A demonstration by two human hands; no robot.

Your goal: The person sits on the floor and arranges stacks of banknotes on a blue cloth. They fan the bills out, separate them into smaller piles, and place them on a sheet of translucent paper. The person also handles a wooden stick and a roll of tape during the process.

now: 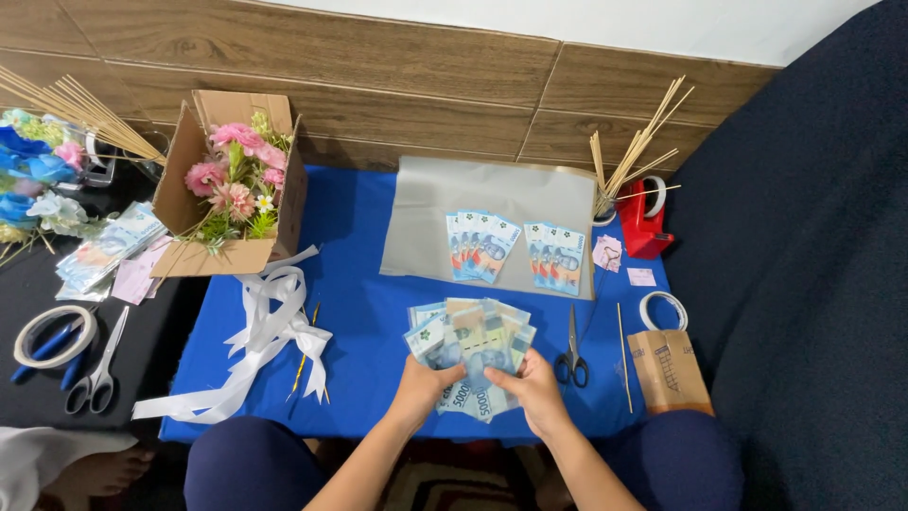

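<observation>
**Wood-look wall, blue table, dark seating**

You sat facing a wall of brown wood-grain panels (pixel 378 66) with pale seams, and a strip of plain white wall (pixel 662 24) ran above them. A low table under a bright blue cloth (pixel 359 312) stood against it. A dark navy upholstered surface (pixel 813 284) rose to your right. Even, soft light fell across everything.

You hold a fan of banknotes (pixel 470 350), blue-green with paler panels, spread upward and overlapping like a hand of cards. Its lower ends are pinched together between your left hand (pixel 423 383) and right hand (pixel 535 385). The fan hovers just above the near edge of the blue-covered table (pixel 359 312).
</observation>
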